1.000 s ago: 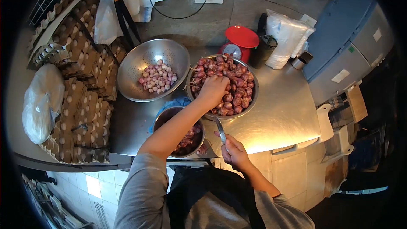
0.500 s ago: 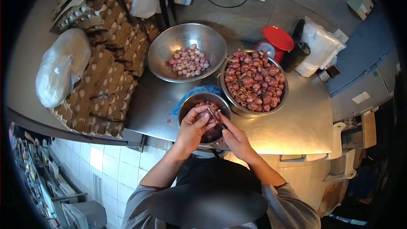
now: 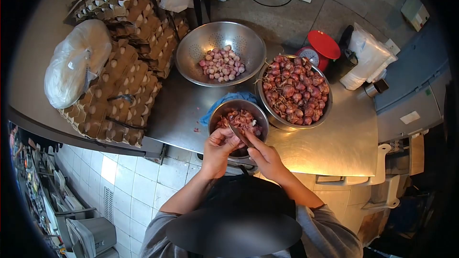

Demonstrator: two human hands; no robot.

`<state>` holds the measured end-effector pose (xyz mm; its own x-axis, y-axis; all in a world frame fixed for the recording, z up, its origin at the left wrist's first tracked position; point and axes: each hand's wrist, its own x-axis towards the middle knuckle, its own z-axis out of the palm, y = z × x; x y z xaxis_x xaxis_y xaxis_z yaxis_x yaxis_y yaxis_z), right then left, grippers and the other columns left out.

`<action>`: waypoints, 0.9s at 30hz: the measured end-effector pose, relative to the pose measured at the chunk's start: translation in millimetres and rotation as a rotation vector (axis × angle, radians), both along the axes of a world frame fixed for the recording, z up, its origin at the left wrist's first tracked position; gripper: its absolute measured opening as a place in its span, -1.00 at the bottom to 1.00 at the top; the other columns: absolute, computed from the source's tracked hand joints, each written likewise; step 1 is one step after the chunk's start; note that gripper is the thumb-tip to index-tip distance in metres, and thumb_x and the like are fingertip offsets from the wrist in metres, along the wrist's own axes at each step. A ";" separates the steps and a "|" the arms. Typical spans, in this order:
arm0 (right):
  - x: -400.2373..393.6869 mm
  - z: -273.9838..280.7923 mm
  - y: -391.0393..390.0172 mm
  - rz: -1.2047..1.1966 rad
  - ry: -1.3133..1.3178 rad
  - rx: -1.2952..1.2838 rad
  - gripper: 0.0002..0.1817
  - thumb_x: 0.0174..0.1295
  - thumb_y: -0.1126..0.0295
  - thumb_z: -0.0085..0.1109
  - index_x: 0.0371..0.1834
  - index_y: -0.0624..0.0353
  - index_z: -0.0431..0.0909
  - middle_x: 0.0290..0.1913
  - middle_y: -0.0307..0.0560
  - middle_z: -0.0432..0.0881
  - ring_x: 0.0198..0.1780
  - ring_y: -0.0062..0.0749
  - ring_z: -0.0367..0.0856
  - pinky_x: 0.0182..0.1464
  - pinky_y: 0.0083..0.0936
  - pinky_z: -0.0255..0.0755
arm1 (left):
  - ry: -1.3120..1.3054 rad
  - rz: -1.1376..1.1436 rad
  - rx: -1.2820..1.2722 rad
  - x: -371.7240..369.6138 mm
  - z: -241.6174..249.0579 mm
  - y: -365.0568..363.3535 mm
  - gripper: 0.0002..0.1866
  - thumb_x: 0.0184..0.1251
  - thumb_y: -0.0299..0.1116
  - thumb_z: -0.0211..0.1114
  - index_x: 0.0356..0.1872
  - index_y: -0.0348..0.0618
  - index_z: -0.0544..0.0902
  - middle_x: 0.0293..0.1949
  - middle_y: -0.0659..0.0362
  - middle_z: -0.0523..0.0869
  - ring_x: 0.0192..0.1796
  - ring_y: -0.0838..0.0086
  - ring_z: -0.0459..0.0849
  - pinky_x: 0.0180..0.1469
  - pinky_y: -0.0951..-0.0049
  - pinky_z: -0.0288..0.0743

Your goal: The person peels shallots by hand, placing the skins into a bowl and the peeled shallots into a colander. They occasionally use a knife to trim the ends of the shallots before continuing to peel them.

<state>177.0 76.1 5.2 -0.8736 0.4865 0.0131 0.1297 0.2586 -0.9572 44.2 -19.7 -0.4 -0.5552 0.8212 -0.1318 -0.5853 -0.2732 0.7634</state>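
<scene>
The knife (image 3: 240,135) is slanted over the small pot (image 3: 239,101), its handle in my right hand (image 3: 268,161) and its blade pointing up and away toward my left. My right fingers are closed around the handle. My left hand (image 3: 216,156) is curled in beside the blade, thumb and fingers drawn close together; I cannot tell whether a small onion sits between them, as my own fingers and the blade hide that spot.

To trim and peel neatly here, I'd keep the strokes short, steady the blade with my right thumb, and tuck my left fingertips clear of the edge. Keeping both hands low over the pot lets loose bits drop inside, where reddish scraps (image 3: 240,116) lie just beyond my fingers.

The unpeeled red onions (image 3: 292,91) are heaped in the wide bowl (image 3: 330,101), ahead and to the right of my hands. The pale, peeled ones (image 3: 222,64) lie farther ahead, in the colander (image 3: 254,43). A blue cloth (image 3: 209,111) is tucked around the pot's far left side on the steel table (image 3: 325,150). A red scale (image 3: 325,44) stands behind the wide bowl, and egg trays (image 3: 126,88) are stacked off to my left.
</scene>
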 end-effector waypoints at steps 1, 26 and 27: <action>-1.8 -3.7 0.1 -0.004 0.029 0.025 -0.52 0.28 0.31 -0.05 0.28 0.10 0.21 -0.16 0.13 0.55 -0.07 -0.22 0.57 0.00 -0.47 0.36 | 0.015 0.002 -0.008 0.1 1.0 0.5 -0.83 0.19 -0.55 0.22 -0.19 -0.22 0.53 -0.25 0.21 0.62 -0.21 0.56 0.59 -0.11 0.50 0.53; -14.3 -15.2 29.3 -0.183 0.209 -0.674 -0.65 0.36 0.28 -0.18 0.19 -0.01 0.15 -0.65 -0.38 0.14 -0.67 -0.74 0.07 -0.64 -0.80 -0.02 | -0.122 -0.121 -0.022 -4.1 14.4 16.9 -0.67 0.35 -0.42 0.03 0.13 -0.17 0.38 -0.07 0.22 0.54 -0.13 0.55 0.54 -0.06 0.53 0.48; -12.2 -7.8 26.8 -0.180 0.218 -0.662 -0.61 0.37 0.31 -0.18 0.25 0.01 0.14 -0.64 -0.40 0.13 -0.65 -0.74 0.07 -0.62 -0.80 0.00 | -0.147 -0.107 -0.010 -5.0 15.7 17.3 -0.66 0.36 -0.41 0.02 0.14 -0.16 0.36 -0.07 0.23 0.54 -0.14 0.56 0.54 -0.06 0.55 0.47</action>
